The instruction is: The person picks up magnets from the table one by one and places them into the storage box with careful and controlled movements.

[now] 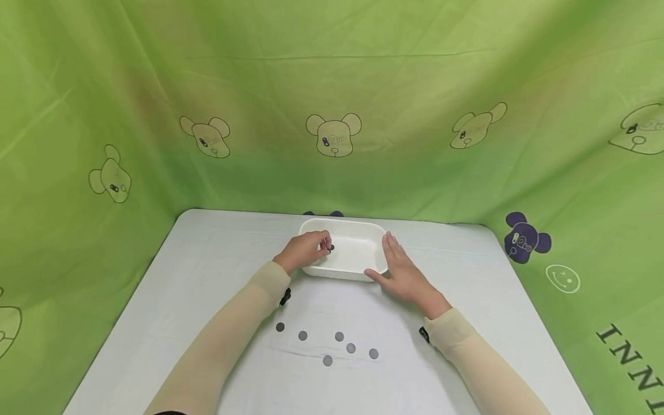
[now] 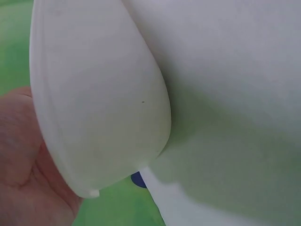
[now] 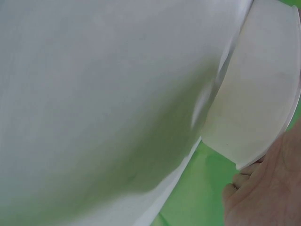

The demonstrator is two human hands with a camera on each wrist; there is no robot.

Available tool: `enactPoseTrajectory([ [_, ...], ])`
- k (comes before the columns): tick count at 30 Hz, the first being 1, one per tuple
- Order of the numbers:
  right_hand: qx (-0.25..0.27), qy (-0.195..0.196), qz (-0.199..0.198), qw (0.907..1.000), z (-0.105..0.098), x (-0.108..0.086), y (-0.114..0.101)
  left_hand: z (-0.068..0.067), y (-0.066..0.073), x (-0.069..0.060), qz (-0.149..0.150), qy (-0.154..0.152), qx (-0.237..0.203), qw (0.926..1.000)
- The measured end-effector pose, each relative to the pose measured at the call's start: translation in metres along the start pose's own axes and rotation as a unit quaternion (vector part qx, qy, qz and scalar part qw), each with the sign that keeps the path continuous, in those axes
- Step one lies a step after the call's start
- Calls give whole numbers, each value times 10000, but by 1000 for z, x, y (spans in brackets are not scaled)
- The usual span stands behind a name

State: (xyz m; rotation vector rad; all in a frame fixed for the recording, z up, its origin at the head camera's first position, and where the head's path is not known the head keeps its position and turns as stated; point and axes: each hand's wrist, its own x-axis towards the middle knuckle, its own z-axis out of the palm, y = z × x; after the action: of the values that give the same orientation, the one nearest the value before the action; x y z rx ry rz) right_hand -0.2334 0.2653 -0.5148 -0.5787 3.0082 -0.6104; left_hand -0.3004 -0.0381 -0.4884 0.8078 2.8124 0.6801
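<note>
Over the left part of the white container, my left hand has its fingers bent, pinching a small dark disc at the fingertips. My right hand rests against the container's right end, fingers straight along the rim and thumb at the front corner. In the left wrist view, the container's outer wall partly hides the left hand. The right wrist view has the right hand against the container's wall.
Several dark and grey discs, among them a dark one and a grey one, lie apart on the white-covered table in front of the container. A green patterned curtain stands behind and at both sides.
</note>
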Motion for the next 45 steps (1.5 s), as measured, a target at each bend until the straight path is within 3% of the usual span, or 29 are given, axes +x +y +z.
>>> enactPoseTrajectory([
  [10,7,34,31,10000,2,0,3,4,0,10,-64,-334,433,9985],
  [20,32,-25,71,10000,1,-1,-1,9,0,13,9,-323,715,9969],
  [45,113,57,35,9999,2,-2,1,11,7,13,-190,-272,1157,9927],
])
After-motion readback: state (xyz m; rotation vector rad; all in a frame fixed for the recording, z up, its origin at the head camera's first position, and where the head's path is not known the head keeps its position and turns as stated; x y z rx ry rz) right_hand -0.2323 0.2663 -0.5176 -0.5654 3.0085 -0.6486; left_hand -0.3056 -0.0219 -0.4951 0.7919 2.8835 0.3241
